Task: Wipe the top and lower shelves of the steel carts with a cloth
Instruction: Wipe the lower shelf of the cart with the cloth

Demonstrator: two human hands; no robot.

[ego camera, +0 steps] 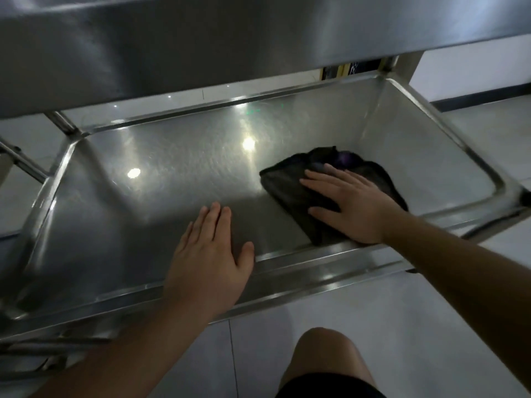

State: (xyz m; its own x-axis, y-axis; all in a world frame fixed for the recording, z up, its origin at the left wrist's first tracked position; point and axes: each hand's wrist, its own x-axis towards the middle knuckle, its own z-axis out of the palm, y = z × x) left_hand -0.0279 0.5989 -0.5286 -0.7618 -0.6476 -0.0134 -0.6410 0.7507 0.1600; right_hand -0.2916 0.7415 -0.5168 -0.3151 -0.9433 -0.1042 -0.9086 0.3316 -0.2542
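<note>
The upper shelf point(201, 44) of the steel cart overhung the far side of the lower shelf point(172, 168), hiding what lay behind it. A bare knee point(319, 351) showed above the tiled floor point(402, 326). The dark cloth point(290, 188) lay folded at the shelf's right end, its long axis running from the near rim toward the far right corner. The right hand point(353, 208) pressed it flat, fingers straight, covering its near part. The left hand point(209, 254) rested flat, holding nothing, on bare steel beside it.

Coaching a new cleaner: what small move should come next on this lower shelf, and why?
Probably slide the right hand, pressed flat on the dark cloth, leftward: the cloth sits at the lower shelf's right end, and the left hand rests flat nearer the middle.
</note>
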